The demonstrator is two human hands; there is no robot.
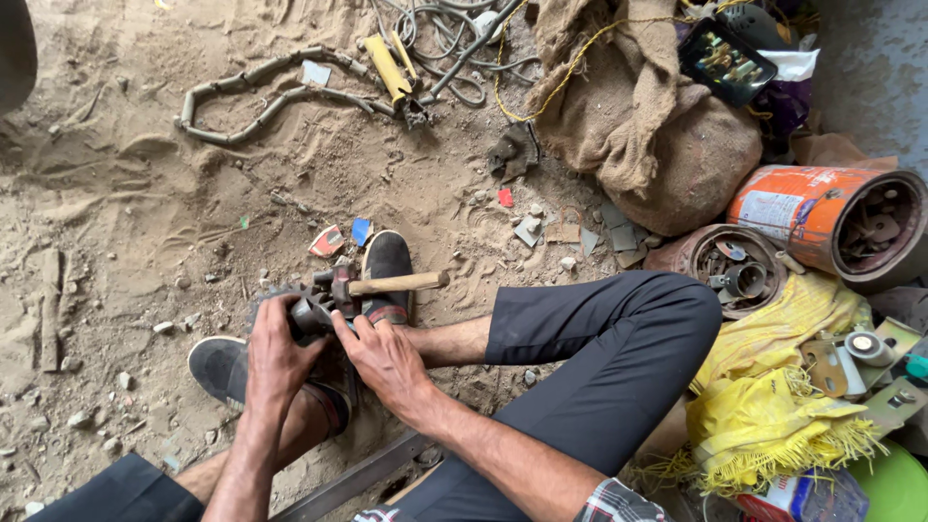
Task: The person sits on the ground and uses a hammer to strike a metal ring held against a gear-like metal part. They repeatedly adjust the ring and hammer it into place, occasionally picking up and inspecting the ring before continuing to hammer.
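Hands: left hand (275, 353) and right hand (385, 356) both closed on a dark metal part (311, 311), low centre, between black shoes (387, 271).
Hammer (387, 284): lying just beyond the part, wooden handle pointing right.
Ground: sandy floor (145, 193).
Right side: orange can (831, 220), yellow cloth (773, 387).

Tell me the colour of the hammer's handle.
The hammer handle is light tan, bare wood, seen clearest in the head view, lying across the black shoe.

Both hands close together low between the feet, left hand (275, 353) curled, right hand (387, 362) pressing flat
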